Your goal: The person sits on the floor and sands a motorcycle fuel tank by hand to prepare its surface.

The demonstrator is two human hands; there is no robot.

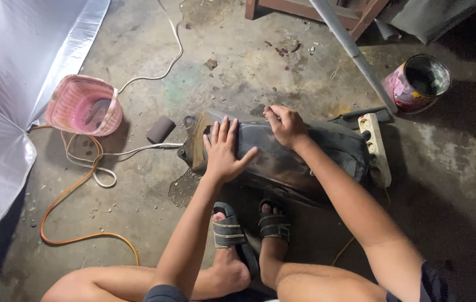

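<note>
Hands on dull, curved metal tank

We see bare concrete floor open to the left of the dark tank, crossed only by an orange hose and white cord, with a pink basket and small brown cylinder farther off. On the right, a white power strip touches the tank's end, and a slanting grey pole and paint can crowd the space beyond. Our 2 sandalled feet block the near side.

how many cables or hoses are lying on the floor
2 clearly: a white cable running from the top, past the pink basket, and an orange hose curving left of the legs. More may be hidden.
</note>
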